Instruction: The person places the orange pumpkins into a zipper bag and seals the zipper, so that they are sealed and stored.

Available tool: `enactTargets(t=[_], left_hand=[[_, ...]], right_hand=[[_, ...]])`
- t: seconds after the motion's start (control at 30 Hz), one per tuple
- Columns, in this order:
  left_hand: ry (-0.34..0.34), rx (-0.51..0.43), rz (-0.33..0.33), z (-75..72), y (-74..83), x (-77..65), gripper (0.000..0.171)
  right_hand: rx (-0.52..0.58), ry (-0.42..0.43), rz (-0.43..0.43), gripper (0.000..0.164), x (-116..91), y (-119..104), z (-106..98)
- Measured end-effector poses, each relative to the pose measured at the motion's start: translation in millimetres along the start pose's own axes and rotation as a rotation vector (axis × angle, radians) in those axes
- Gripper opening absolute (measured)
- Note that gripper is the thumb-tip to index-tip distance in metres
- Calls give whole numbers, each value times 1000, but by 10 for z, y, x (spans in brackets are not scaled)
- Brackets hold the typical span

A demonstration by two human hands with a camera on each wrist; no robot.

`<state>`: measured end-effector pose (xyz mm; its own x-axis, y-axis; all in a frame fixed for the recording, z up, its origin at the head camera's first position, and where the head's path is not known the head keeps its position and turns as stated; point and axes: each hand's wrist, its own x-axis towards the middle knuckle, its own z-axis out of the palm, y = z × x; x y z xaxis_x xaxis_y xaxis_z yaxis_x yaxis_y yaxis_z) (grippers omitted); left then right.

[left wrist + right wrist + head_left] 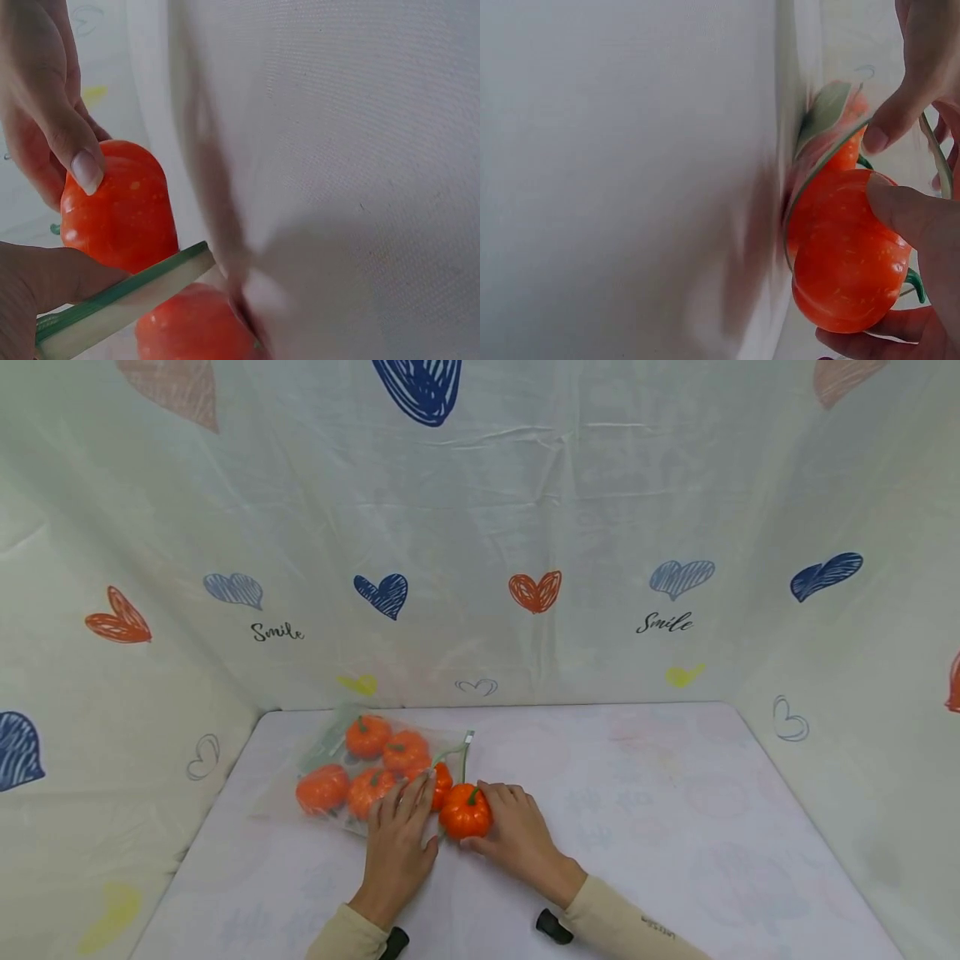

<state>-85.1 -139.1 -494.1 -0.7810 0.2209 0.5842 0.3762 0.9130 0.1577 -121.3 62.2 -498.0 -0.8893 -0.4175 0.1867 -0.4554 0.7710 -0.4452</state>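
My right hand [521,837] grips a small orange pumpkin [465,814] with a green stem, thumb on one side and fingers on the other. The pumpkin is at the mouth of a clear plastic bag [324,753]; in the right wrist view the green-lined rim [823,159] runs just behind it. My left hand [399,853] lies over the bag's near right part and holds its mouth, the thumb against the green strip [135,296] in the left wrist view. Several similar pumpkins [367,737] lie inside the bag, some partly hidden by my left hand.
The bag lies flat on a white-covered table [637,827], left of its middle. A white curtain [465,510] with printed hearts encloses the back and sides. Black wrist-mounted pieces [553,927] sit beside both sleeves.
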Motion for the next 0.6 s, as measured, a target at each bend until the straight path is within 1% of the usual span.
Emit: enactTargets(t=[0.17, 0.27, 0.47, 0.6], left_hand=[[9, 16, 12, 8, -7, 0, 101], [15, 19, 24, 10, -9, 1, 99], [17, 2, 29, 13, 1, 0, 97], [18, 0, 26, 5, 8, 1, 99]], right_hand=[[-27, -35, -35, 86, 11, -56, 0], [-35, -39, -50, 86, 28, -75, 0], [-48, -10, -56, 85, 64, -105, 22], [-52, 4, -44, 84, 109, -124, 57]])
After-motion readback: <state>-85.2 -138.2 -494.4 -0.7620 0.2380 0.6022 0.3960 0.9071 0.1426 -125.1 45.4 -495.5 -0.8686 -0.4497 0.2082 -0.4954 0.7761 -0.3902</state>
